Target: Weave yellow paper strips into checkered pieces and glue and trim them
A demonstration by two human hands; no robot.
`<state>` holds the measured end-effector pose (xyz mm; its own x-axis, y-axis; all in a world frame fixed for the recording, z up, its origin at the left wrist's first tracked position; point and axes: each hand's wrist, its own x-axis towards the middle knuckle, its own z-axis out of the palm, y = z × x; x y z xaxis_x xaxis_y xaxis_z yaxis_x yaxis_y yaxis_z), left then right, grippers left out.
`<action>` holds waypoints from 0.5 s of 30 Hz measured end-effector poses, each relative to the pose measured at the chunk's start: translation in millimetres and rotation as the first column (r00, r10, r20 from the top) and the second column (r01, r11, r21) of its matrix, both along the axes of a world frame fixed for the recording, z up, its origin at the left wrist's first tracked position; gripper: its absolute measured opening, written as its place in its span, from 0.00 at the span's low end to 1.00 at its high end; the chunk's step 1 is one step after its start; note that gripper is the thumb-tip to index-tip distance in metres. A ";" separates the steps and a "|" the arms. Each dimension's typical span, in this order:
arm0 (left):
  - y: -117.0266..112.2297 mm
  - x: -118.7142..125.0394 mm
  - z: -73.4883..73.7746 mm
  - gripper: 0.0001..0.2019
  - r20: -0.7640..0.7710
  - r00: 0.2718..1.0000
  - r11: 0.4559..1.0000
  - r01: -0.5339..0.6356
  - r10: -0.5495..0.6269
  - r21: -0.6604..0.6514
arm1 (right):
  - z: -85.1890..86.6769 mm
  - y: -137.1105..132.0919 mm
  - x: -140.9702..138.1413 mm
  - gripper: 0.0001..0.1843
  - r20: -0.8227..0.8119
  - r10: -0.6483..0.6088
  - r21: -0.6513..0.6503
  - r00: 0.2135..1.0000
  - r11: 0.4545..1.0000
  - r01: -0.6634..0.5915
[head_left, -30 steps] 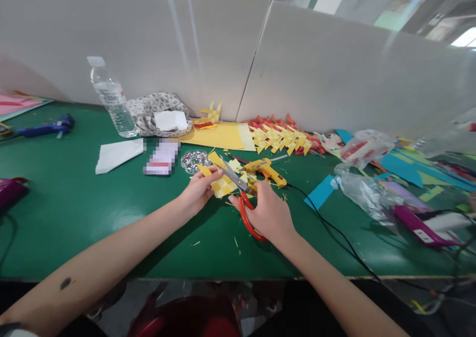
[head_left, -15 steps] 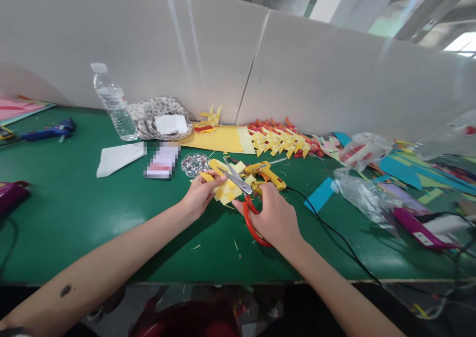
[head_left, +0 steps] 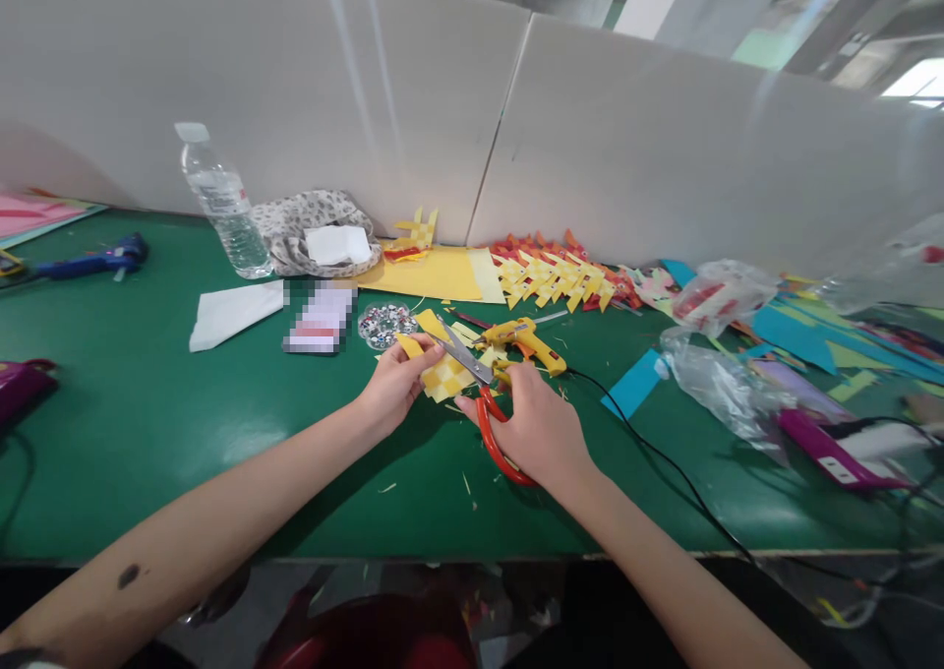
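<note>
My left hand point(head_left: 390, 386) pinches a small woven piece of yellow paper strips point(head_left: 444, 374) just above the green table point(head_left: 147, 413). My right hand point(head_left: 538, 423) grips red-handled scissors point(head_left: 483, 398), fingers through the loops. The metal blades point(head_left: 458, 352) lie across the top of the woven piece, nearly closed. A yellow glue gun point(head_left: 527, 339) lies right behind my right hand, its black cord point(head_left: 649, 453) trailing off to the right.
A water bottle point(head_left: 219, 207), a patterned cloth pouch point(head_left: 314, 226), white paper point(head_left: 234, 310), a dish of googly eyes point(head_left: 383, 323), yellow sheets point(head_left: 435, 273) and a row of finished woven pieces point(head_left: 560, 273) lie behind. Plastic bags point(head_left: 719, 374) and coloured paper crowd the right. A blue glue gun point(head_left: 95, 259) lies far left.
The scissor blades have closed further across the woven yellow piece, and both hands shifted slightly. The piece has turned a little in my left hand.
</note>
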<state>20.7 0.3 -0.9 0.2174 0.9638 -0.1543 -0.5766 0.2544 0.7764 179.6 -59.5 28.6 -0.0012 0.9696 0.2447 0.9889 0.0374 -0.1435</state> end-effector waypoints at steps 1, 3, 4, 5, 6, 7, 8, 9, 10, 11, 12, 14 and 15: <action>-0.2 0.1 0.2 0.13 0.004 1.000 1.000 0.003 -0.003 0.003 | -0.1 -0.1 0.2 0.20 -0.005 0.002 -0.003 1.000 1.000 -0.002; -0.5 0.2 0.2 0.12 0.007 1.000 1.000 0.011 -0.011 0.011 | -0.3 0.1 0.6 0.19 -0.022 0.004 -0.013 1.000 1.000 -0.004; -0.5 0.3 0.0 0.12 0.007 1.000 1.000 0.016 -0.016 0.015 | -0.5 0.6 0.7 0.19 -0.031 0.006 -0.015 1.000 1.000 -0.006; -0.5 0.4 -0.3 0.12 0.006 1.000 1.000 0.022 -0.022 0.018 | -0.9 1.3 0.9 0.19 -0.038 0.008 -0.015 0.999 1.000 -0.008; -0.5 0.6 -0.8 0.11 0.005 1.000 0.999 0.028 -0.028 0.019 | -1.4 2.1 1.1 0.19 -0.043 0.011 -0.013 0.999 1.000 -0.012; -0.5 0.9 -1.3 0.11 0.002 0.999 0.999 0.034 -0.034 0.020 | -2.1 3.1 1.3 0.18 -0.048 0.014 -0.010 0.999 1.000 -0.014; -0.5 1.2 -1.9 0.11 -0.003 0.999 0.999 0.042 -0.042 0.021 | -2.8 4.1 1.5 0.18 -0.052 0.017 -0.007 0.999 1.000 -0.018; -0.8 1.6 -2.4 0.11 -0.010 0.999 0.998 0.051 -0.051 0.022 | -3.3 5.0 1.7 0.18 -0.056 0.020 -0.004 0.998 1.000 -0.020; -1.2 1.8 -2.8 0.11 -0.018 0.998 0.998 0.059 -0.059 0.025 | -3.5 5.4 1.9 0.18 -0.060 0.023 -0.004 0.998 1.000 -0.023; -1.8 1.9 -3.0 0.11 -0.026 0.998 0.997 0.067 -0.066 0.029 | -3.2 5.3 2.0 0.18 -0.065 0.026 -0.008 0.998 1.000 -0.027; -2.6 1.8 -2.8 0.10 -0.030 0.997 0.997 0.070 -0.069 0.036 | -2.3 4.6 2.0 0.18 -0.070 0.032 -0.013 0.997 0.999 -0.033; -4.8 0.9 -1.3 0.10 -0.030 0.997 0.997 0.066 -0.065 0.049 | 1.3 1.2 1.7 0.17 -0.073 0.045 -0.023 0.996 0.999 -0.047; -6.1 0.1 -0.1 0.10 -0.026 0.998 0.997 0.060 -0.058 0.057 | 3.9 -1.3 1.4 0.16 -0.073 0.053 -0.029 0.996 0.998 -0.055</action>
<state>20.7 -5.8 -1.0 0.2710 0.9568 -0.1050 -0.5428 0.2420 0.8043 181.0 -60.8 32.5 -0.0371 0.9758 0.2156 0.9727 0.0848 -0.2162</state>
